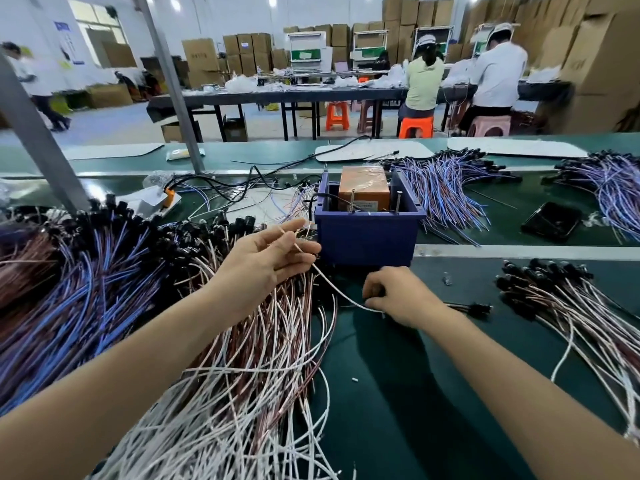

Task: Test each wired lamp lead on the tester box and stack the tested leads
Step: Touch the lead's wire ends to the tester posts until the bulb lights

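A loose heap of white and brown leads (249, 375) sprawls over the green belt (398, 393) at near left. Above it, the left hand (273, 258) pinches one end of a white lead (331, 284). The right hand (398, 296), fingers curled, grips the other end on the belt, just before the blue tester box (367, 233). A tidier bundle of leads (571, 306) lies at right, with blue-wired leads (443, 188) beyond.

One dark-blue plastic tester box (367, 233) at 12 o'clock; five piles of black-capped wire leads: blue heap (79, 289) at 9, white-and-brown heap (242, 375) at 7, white-and-brown stack (571, 306) at 4, purple heaps (443, 192) at 1 and 2; one black phone (550, 221) at 3; one white lead (332, 285) pinched by left hand (266, 258) and right hand (398, 296).
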`<action>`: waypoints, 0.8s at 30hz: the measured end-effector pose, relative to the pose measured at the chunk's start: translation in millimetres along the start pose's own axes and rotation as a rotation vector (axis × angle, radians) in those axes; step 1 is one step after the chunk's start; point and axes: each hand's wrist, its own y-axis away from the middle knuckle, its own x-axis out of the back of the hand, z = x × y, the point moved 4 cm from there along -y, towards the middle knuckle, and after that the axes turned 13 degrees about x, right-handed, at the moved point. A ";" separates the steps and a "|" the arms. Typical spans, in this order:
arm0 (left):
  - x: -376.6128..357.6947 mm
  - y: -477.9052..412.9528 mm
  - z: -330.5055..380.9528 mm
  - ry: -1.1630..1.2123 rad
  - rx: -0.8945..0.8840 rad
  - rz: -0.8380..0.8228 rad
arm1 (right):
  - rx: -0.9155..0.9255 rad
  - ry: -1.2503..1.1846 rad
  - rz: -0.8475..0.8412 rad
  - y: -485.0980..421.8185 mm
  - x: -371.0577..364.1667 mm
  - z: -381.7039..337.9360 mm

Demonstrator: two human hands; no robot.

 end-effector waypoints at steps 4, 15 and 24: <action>-0.5 -6.5 -1.5 -0.189 -0.118 0.213 | 0.003 0.196 -0.059 -1.4 -9.2 -1.3; -75.8 -69.0 -18.1 -0.761 -0.185 0.236 | -0.179 -0.790 0.704 10.6 55.4 6.4; -61.3 -97.2 -38.4 -0.740 -0.108 0.276 | -0.515 -0.869 1.099 3.4 53.4 20.9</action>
